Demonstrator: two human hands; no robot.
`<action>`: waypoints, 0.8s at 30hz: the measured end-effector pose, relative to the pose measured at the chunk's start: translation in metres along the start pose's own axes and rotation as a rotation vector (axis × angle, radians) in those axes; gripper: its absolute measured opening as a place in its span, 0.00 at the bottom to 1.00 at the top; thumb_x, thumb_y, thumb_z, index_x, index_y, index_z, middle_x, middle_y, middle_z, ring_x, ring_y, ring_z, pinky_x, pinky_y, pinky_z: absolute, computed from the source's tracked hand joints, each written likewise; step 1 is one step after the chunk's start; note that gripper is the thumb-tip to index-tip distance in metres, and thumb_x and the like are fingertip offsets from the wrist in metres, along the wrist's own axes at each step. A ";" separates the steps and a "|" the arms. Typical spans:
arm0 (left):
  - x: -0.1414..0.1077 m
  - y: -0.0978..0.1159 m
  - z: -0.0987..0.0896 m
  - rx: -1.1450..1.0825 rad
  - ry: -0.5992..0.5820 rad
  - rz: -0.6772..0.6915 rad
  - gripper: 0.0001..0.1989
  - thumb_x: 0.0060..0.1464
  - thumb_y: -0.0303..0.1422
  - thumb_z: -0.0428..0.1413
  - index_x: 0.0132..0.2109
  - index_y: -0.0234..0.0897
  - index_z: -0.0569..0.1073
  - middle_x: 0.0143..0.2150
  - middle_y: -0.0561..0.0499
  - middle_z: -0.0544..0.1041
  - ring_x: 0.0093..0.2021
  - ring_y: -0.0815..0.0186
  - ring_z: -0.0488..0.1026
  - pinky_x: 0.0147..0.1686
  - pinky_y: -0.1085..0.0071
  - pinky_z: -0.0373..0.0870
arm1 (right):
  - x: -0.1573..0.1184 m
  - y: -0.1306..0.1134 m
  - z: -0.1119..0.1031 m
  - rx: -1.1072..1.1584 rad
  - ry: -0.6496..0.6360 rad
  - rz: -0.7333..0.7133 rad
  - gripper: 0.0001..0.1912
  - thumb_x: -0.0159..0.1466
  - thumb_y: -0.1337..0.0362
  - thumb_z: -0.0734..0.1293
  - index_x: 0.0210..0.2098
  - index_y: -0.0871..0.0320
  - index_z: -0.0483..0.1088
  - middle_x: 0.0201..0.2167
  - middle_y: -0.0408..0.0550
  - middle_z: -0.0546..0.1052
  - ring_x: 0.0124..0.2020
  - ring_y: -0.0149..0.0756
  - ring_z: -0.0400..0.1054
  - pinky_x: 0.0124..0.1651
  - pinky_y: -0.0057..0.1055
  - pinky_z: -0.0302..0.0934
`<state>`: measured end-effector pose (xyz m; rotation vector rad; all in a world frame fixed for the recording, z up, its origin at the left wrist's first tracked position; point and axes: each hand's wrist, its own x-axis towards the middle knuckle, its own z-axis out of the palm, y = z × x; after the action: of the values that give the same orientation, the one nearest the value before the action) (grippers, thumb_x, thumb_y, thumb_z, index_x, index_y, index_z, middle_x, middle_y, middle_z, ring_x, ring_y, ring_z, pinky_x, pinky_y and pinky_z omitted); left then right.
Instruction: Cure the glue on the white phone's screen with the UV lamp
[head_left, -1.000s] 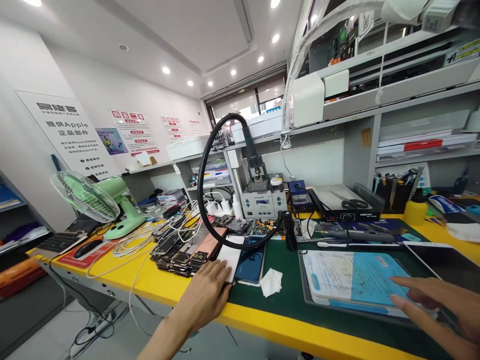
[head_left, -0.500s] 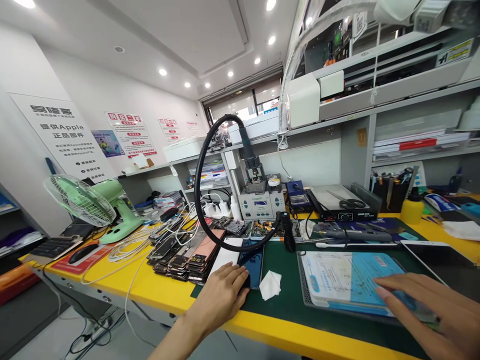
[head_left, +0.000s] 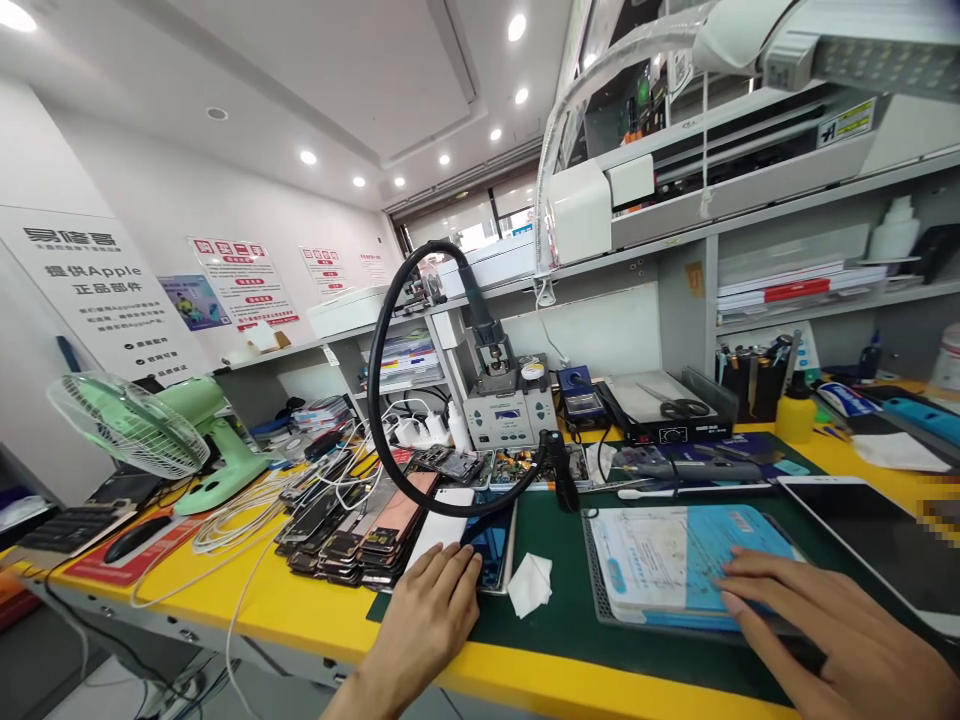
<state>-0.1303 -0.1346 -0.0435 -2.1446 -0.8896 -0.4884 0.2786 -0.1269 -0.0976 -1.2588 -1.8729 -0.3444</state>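
Note:
My left hand (head_left: 429,618) lies palm down, fingers stretched out, over the lower ends of a white phone (head_left: 448,503) and a dark blue, glossy phone (head_left: 491,555). The palm side is hidden. A crumpled white wipe (head_left: 531,585) rests just right of the blue phone. On the right, my right hand (head_left: 832,625) has its fingers extended and thumb apart. Its fingertips are at the right part of a blue and white flat pack (head_left: 675,560), which lies on a dark mesh-edged pad (head_left: 602,590). Whether they press on it I cannot tell.
Stacked old phones (head_left: 349,545) and white cables (head_left: 240,515) fill the left of the bench. A hot-air station (head_left: 510,415) with a looping black hose (head_left: 377,400) stands behind. A white-framed tablet (head_left: 870,550) lies far right. A green fan (head_left: 172,435) stands left.
The view has turned slightly right, so the bench appears shifted left. My left hand has slid slightly off the blue phone, uncovering more of it. My right hand stays by the pack.

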 end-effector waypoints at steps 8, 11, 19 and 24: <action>0.001 -0.017 -0.015 -0.050 0.082 -0.040 0.19 0.58 0.18 0.52 0.55 0.30 0.72 0.47 0.42 0.83 0.47 0.57 0.80 0.45 0.64 0.77 | -0.006 -0.003 -0.001 -0.103 -0.071 -0.078 0.16 0.69 0.50 0.63 0.47 0.49 0.77 0.49 0.47 0.79 0.50 0.48 0.74 0.52 0.43 0.67; 0.008 -0.022 -0.034 -0.224 0.138 -0.251 0.14 0.60 0.23 0.55 0.52 0.36 0.74 0.41 0.47 0.83 0.39 0.62 0.81 0.41 0.70 0.77 | -0.006 -0.005 -0.003 -0.067 -0.073 -0.059 0.16 0.68 0.50 0.64 0.47 0.49 0.78 0.49 0.47 0.80 0.50 0.49 0.74 0.52 0.44 0.68; 0.050 -0.001 -0.061 -1.519 0.208 -1.434 0.20 0.49 0.43 0.68 0.44 0.33 0.81 0.42 0.45 0.83 0.38 0.56 0.81 0.33 0.66 0.82 | 0.034 -0.048 -0.026 0.406 -0.030 0.280 0.17 0.66 0.48 0.67 0.47 0.49 0.78 0.49 0.51 0.81 0.50 0.50 0.76 0.45 0.38 0.73; 0.091 0.039 -0.050 -1.905 0.284 -1.543 0.23 0.41 0.38 0.73 0.43 0.28 0.81 0.44 0.38 0.83 0.36 0.59 0.81 0.35 0.69 0.82 | 0.093 -0.096 -0.038 1.136 -0.506 0.710 0.40 0.65 0.40 0.66 0.66 0.60 0.62 0.33 0.53 0.83 0.31 0.44 0.79 0.36 0.36 0.75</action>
<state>-0.0424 -0.1510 0.0228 -1.6982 -2.2499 -3.2913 0.1999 -0.1354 0.0169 -1.0791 -1.4055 1.3289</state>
